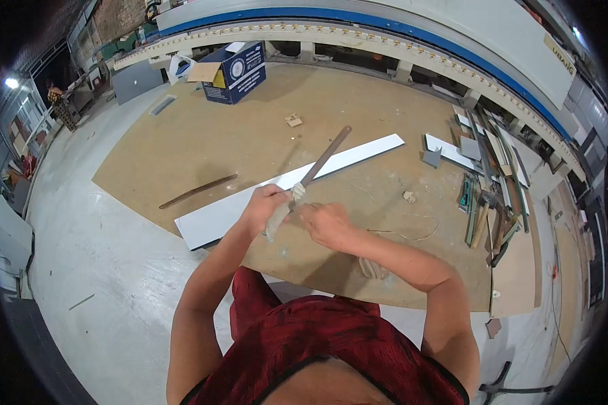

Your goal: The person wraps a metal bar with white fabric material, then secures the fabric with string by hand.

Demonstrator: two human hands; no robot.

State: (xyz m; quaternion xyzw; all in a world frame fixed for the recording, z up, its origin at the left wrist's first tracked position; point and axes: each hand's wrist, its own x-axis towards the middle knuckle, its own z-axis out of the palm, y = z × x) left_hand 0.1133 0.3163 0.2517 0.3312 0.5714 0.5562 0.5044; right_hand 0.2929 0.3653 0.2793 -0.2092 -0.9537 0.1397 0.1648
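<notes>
Red-clad knees sit at six o'clock, above them left hand [265, 206] and right hand [327, 225] clamped close together on a cloth-wrapped metal file [315, 170] angled toward one o'clock over a white board [358, 157]; loose wrapping might slip

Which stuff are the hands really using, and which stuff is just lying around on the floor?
In use:
- left hand and right hand, both gripping the long flat tool
- pale cloth wrapped round its near end

Lying about:
- white board under the tool
- dark strip
- blue box
- pile of offcuts
- small wood scrap
</notes>
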